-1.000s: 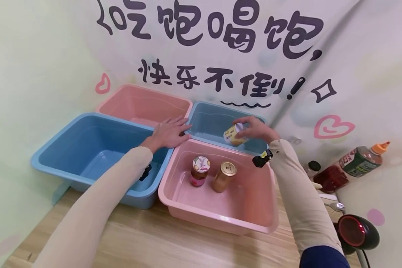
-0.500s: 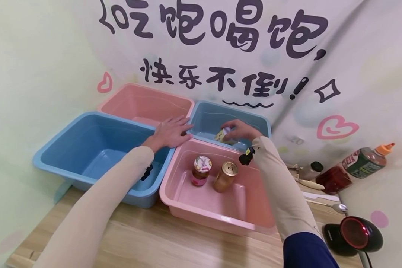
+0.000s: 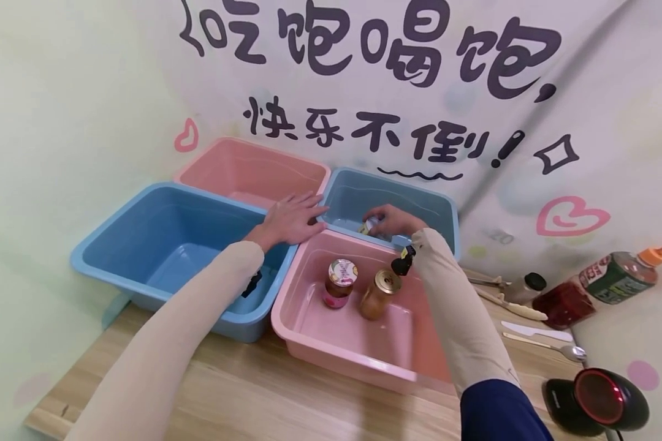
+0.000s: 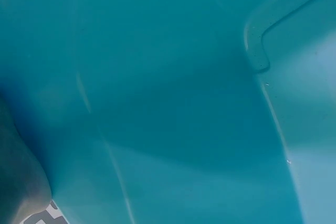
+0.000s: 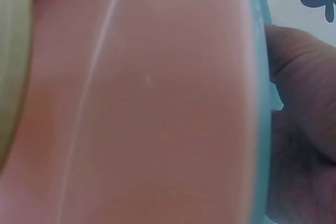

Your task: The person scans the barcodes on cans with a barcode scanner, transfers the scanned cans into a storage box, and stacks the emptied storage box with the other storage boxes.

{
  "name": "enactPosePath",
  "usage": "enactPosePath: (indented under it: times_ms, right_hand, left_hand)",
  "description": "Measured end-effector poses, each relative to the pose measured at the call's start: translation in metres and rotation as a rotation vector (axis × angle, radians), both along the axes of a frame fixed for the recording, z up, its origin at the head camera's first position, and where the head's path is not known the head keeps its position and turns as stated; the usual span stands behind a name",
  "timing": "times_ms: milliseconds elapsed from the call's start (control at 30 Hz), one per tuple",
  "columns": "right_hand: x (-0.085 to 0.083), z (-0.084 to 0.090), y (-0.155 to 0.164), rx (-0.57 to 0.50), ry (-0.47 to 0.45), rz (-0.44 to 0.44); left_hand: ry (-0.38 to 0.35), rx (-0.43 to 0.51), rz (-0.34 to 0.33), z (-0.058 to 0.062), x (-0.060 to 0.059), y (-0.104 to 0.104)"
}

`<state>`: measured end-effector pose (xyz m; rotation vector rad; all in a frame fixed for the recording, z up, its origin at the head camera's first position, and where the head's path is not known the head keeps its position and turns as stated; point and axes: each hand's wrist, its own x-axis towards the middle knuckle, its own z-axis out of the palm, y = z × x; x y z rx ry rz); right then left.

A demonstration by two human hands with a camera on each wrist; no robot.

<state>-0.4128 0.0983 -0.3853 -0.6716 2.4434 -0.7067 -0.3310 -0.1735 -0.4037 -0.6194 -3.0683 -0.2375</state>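
My right hand (image 3: 395,220) is down inside the back blue bin (image 3: 414,195), with its fingers curled round a can (image 3: 367,225) with a yellow-and-white label. Most of that can is hidden by the hand and the bin's front rim. In the right wrist view, part of the same hand (image 5: 304,114) shows beyond the pink and blue rims. My left hand (image 3: 293,219) rests with spread fingers on the rims where the bins meet. Below, in the front pink bin (image 3: 358,355), stand a jar (image 3: 340,285) with a patterned white lid and a gold can (image 3: 379,297).
A front blue bin (image 3: 160,257) and a back pink bin (image 3: 248,168) stand at left. Right of the bins are a red sauce bottle (image 3: 601,288) with an orange cap, a dark-capped jar (image 3: 526,286), a knife (image 3: 536,331), a spoon (image 3: 570,351) and a black scanner-like device (image 3: 601,398).
My right hand has moved left and down into the back blue bin with the can. The left hand stays on the rims. The head view has shifted slightly left.
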Motion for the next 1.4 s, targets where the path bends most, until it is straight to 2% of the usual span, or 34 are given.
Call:
enactPosePath:
  times_ms: [167,600,800,967,1400]
  right_hand:
    - [-0.001,0.001,-0.005,0.004,-0.012,-0.001]
    - [0.000,0.002,-0.021,0.005,0.058,0.054]
    - [-0.002,0.002,-0.027,-0.007,0.023,0.038]
    - [-0.002,0.002,-0.033,-0.012,0.020,0.064]
    - [-0.001,-0.001,-0.047,0.097,0.024,0.071]
  left_hand:
    - [0.008,0.008,0.001,0.000,0.001,-0.002]
    - [0.020,-0.002,-0.014,-0.002,-0.002,-0.004]
    - [0.014,-0.002,-0.010,-0.002,-0.003,-0.004]
    - [0.013,-0.009,-0.014,0.000,-0.003,-0.003]
    - [0.013,-0.020,-0.012,0.000,-0.002,0.000]
